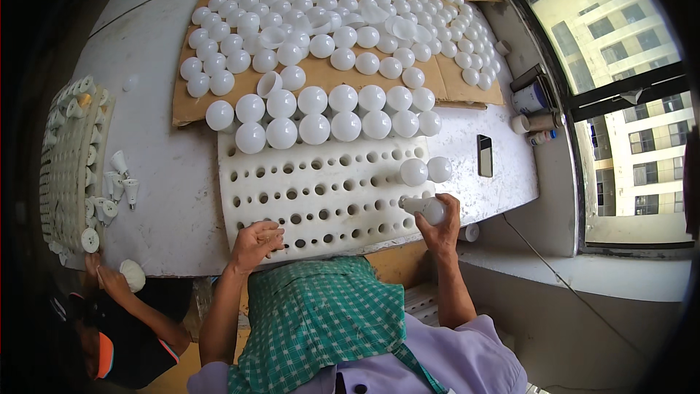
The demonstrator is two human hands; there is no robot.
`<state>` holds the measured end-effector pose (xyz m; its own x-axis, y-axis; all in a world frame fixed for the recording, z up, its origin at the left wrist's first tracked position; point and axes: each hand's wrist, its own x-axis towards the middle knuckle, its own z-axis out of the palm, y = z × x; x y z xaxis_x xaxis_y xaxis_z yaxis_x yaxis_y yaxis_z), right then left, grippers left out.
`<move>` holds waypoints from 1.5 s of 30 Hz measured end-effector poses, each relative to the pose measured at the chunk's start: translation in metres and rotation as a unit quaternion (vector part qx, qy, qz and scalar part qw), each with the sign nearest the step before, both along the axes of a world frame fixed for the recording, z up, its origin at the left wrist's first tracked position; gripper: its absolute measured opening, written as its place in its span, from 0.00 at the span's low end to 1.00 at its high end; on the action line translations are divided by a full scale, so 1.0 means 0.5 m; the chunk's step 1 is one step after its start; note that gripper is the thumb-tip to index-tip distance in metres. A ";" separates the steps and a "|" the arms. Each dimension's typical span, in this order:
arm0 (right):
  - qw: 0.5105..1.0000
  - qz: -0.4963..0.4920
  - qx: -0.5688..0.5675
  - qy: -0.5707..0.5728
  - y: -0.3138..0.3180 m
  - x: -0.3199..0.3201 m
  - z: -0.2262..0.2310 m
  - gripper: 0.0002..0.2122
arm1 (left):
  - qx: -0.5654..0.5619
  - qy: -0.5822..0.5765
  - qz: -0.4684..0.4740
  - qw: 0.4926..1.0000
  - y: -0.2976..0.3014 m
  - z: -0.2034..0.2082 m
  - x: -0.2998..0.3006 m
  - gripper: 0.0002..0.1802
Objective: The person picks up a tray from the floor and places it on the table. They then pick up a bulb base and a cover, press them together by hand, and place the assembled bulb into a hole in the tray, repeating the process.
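Note:
My right hand [442,220] grips a white bulb [424,208], held on its side over the right edge of a white foam board [321,193] full of round holes. My left hand [257,242] rests on the board's near edge with fingers curled and nothing in it. Two rows of white bulbs [329,113] stand in the board's far holes, and two more bulbs [426,170] stand at its right side.
Cardboard sheets [321,76] behind the board carry several loose white bulb domes. A dark phone [485,155] lies right of the board. Another person's hand [113,277] at lower left holds a white part beside a tray of bulb bases [73,160]. Tape rolls [530,98] sit by the window.

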<state>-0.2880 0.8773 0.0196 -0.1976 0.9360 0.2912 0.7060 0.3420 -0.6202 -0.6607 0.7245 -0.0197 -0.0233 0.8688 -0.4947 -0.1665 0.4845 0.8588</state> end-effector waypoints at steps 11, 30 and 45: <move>0.990 -0.080 0.111 0.027 0.186 0.038 0.044 0.22 | -0.026 0.073 0.057 0.995 0.016 -0.025 -0.017 0.18; 0.971 0.007 -0.237 -0.013 0.736 -0.145 -0.001 0.34 | -0.166 0.657 0.289 0.676 -0.304 -0.151 -0.427 0.32; 0.806 0.270 -0.439 0.290 0.033 -0.312 -0.002 0.44 | -0.040 0.538 0.086 0.837 -0.144 -0.202 -0.353 0.28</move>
<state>-0.4442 0.8937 0.0187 -0.7143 0.6546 -0.2475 0.1050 -0.2494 -0.9627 -0.8374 0.6527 -0.1209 -0.6142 0.7721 -0.1631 0.6106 0.5959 0.5216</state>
